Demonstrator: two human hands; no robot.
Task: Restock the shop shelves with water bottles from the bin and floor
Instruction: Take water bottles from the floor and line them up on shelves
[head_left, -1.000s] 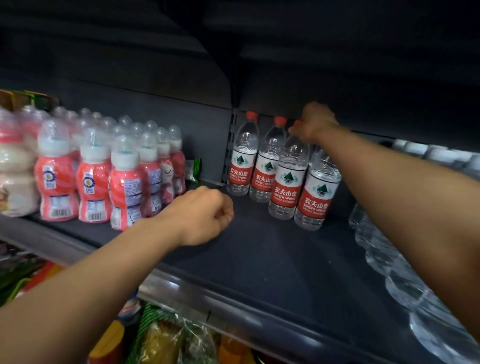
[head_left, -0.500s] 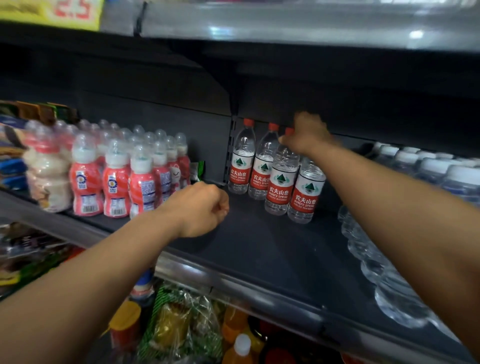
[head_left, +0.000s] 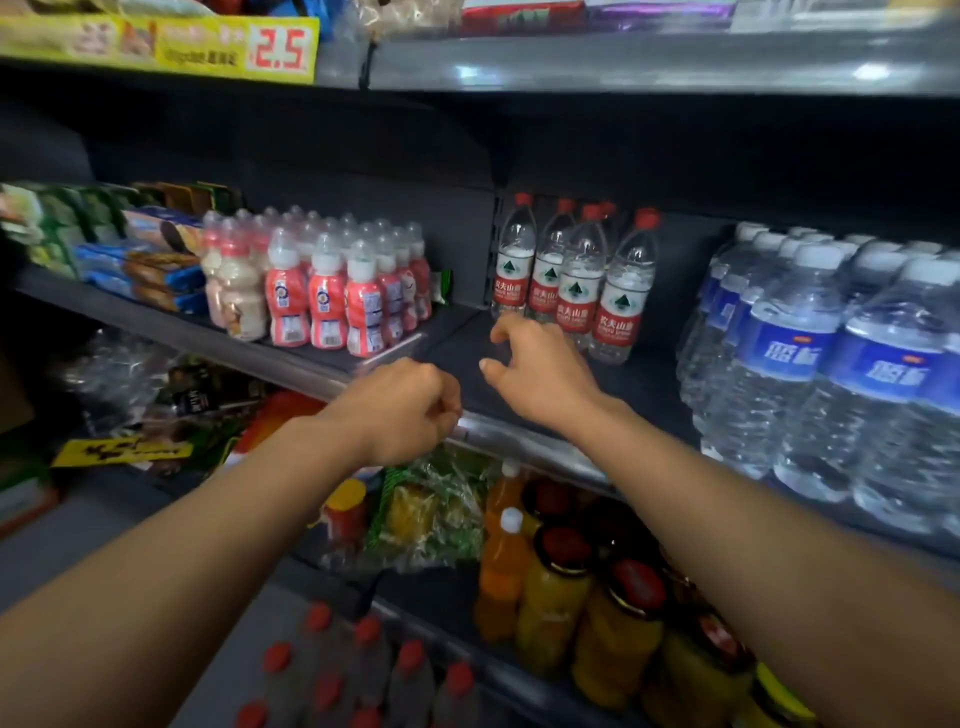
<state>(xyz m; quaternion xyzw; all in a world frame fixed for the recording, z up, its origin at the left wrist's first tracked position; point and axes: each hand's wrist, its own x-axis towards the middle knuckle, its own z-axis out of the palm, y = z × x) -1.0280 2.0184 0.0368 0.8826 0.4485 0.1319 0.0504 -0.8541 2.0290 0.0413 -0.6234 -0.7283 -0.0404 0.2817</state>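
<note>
My right hand (head_left: 540, 382) hung over the front of the dark shelf (head_left: 639, 384), fingers loosely spread and holding nothing, just short of the red-capped water bottles (head_left: 576, 283); those stood upright in a tight cluster at the back of the shelf, beside the divider; my left hand (head_left: 400, 410) was curled into a fist at the shelf's metal front rail, and I could see nothing in it.

Left of the cluster, a block of small pink-labelled drink bottles (head_left: 322, 291) crowded the same level, with stacked biscuit packets (head_left: 150, 260) further left; to the right, shrink-wrapped blue-labelled water bottles (head_left: 831, 364) filled the shelf to its front edge; the bare dark strip between these two groups was where my hands were.

Below, jars of yellow fruit with red lids (head_left: 618, 618), orange drink bottles (head_left: 501, 566) and a green-wrapped packet (head_left: 431, 509) sat on the lower shelf; more red caps (head_left: 363, 670) showed at the bottom, blurred; overhead, a yellow price strip reading 2.5 (head_left: 208, 47) ran along the upper shelf's edge.
</note>
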